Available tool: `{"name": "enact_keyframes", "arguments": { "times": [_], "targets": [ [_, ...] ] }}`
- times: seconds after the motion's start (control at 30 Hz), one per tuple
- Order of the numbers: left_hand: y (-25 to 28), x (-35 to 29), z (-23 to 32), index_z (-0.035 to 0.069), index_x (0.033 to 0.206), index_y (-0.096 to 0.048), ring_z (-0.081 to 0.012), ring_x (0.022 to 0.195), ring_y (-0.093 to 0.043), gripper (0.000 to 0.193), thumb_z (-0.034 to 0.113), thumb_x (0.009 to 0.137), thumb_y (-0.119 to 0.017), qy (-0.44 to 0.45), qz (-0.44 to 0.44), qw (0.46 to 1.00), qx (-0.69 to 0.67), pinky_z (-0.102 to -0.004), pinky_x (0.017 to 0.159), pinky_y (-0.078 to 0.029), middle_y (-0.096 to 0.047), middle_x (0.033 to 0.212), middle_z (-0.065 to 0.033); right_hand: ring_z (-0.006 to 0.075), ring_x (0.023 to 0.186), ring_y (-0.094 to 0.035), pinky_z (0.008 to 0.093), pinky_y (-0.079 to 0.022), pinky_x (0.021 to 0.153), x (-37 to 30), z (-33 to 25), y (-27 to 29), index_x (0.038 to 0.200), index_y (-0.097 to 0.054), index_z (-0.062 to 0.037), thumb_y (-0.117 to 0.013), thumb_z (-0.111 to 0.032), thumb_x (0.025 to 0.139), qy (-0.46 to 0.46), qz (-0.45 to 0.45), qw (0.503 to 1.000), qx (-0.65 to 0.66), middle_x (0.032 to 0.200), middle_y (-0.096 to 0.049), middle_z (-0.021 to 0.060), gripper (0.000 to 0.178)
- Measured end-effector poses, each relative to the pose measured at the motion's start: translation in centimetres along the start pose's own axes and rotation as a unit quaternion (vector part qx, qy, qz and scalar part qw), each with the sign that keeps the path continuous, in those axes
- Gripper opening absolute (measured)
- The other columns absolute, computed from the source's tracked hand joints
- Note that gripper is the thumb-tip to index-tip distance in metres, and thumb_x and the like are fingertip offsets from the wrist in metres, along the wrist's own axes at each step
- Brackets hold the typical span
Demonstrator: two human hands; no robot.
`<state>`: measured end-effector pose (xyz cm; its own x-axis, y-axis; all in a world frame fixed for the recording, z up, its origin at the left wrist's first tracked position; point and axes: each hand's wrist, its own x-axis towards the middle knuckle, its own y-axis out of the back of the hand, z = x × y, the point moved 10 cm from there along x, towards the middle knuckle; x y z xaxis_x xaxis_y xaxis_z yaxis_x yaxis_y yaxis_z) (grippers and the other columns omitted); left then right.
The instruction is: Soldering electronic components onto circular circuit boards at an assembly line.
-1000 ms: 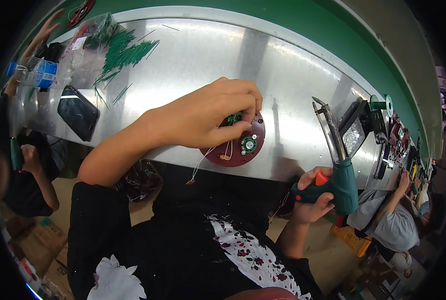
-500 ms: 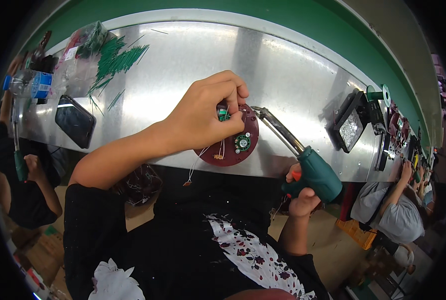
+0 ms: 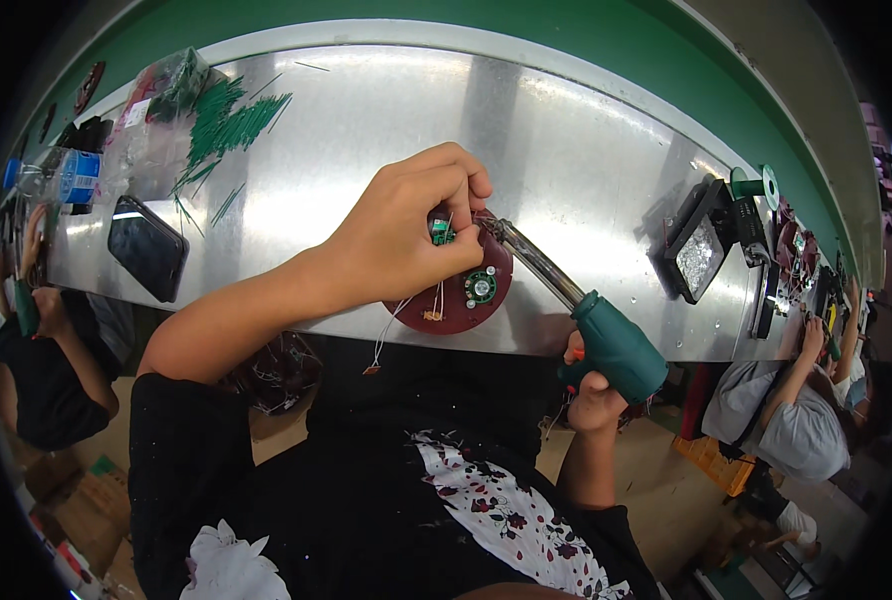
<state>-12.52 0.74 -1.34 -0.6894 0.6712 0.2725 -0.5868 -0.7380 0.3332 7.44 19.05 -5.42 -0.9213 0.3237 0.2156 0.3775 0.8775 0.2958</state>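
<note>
A dark red round plate (image 3: pixel 466 312) lies near the front edge of the metal table. On it are a small green circuit board (image 3: pixel 440 232), a round green part (image 3: pixel 482 287) and thin pale wires, some hanging over the edge. My left hand (image 3: pixel 391 225) rests over the plate, thumb and fingers pinched together near its far rim; what they hold is hidden. In my right hand (image 3: pixel 594 405) is a dark green soldering gun (image 3: pixel 618 345), fingers wrapped round its grip. Its tip meets the plate's far rim, right beside my left fingertips.
A black phone (image 3: pixel 148 248), loose green wires (image 3: pixel 221 125), a plastic bag (image 3: pixel 156 110) and a bottle (image 3: pixel 78 175) lie to the left. On the right are a black tray (image 3: pixel 698 255) with shiny bits and a green spool (image 3: pixel 756 185). Other people work at both sides.
The soldering gun has moved left, bringing its tip from just beyond the plate's edge to beside my left fingertips. My left hand keeps its pinch over the plate.
</note>
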Motion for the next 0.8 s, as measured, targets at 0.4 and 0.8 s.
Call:
{"name": "enact_keyframes", "arguments": {
  "times": [0.4,0.8],
  "targets": [
    [0.0,0.0,0.1,0.001,0.073,-0.052,-0.0214,0.089,-0.067,0.019,-0.002,0.075,-0.071,-0.004,0.004,1.0,0.012,-0.0303,0.076,-0.054,-0.066,0.105,-0.0126,0.017,0.068,-0.056,0.0304,-0.045,0.06,0.7,0.2,1.1,0.118,-0.058,0.0063,-0.057,-0.073,0.092,-0.048,0.083,0.988,0.118,0.093,-0.058,0.0097,0.083],
    [-0.1,0.2,0.2,0.001,0.073,-0.051,-0.0215,0.089,-0.066,0.018,-0.003,0.075,-0.069,0.008,-0.001,1.0,0.018,-0.0302,0.076,-0.054,-0.065,0.104,-0.0123,0.0179,0.069,-0.059,0.0307,-0.046,0.059,1.0,0.1,1.1,0.126,-0.053,0.009,-0.058,-0.069,0.094,-0.024,0.112,0.986,0.124,0.1,-0.063,0.0137,0.084]
  ]
}}
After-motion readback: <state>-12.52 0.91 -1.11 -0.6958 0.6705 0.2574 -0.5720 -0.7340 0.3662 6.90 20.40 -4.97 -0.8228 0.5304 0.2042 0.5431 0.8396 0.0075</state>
